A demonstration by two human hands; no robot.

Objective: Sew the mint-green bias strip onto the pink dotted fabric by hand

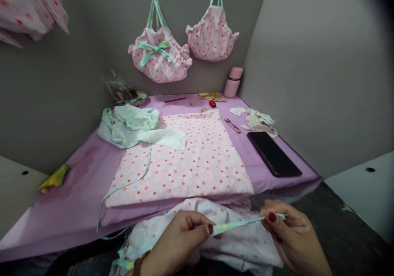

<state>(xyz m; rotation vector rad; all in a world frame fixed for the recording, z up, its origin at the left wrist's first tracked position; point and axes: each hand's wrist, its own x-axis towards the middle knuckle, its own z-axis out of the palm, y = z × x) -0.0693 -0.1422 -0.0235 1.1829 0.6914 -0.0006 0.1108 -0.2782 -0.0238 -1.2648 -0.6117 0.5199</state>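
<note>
A narrow green and yellow fabric strip (235, 224) is stretched between my two hands, above the lap. My left hand (187, 237) pinches its left end between thumb and fingers. Near the strip's right end, my right hand (289, 231) is closed on it, and a short tip sticks out past the thumb. Beneath both hands lies bunched pink dotted fabric (227, 245). On the table in front is a flat pink dotted cloth (191, 161). Crumpled mint fabric (129, 124) rests on its upper left, with a thin cord (149, 161) trailing down over the table edge.
On the purple table (86, 177) are a black phone (273, 153), small snips (233, 125), a red thread spool (212, 103), fabric scraps (260, 118) and a basket (140, 98). A pink bottle (233, 82) stands at the back. Two dotted bags (161, 58) (212, 34) hang on the wall.
</note>
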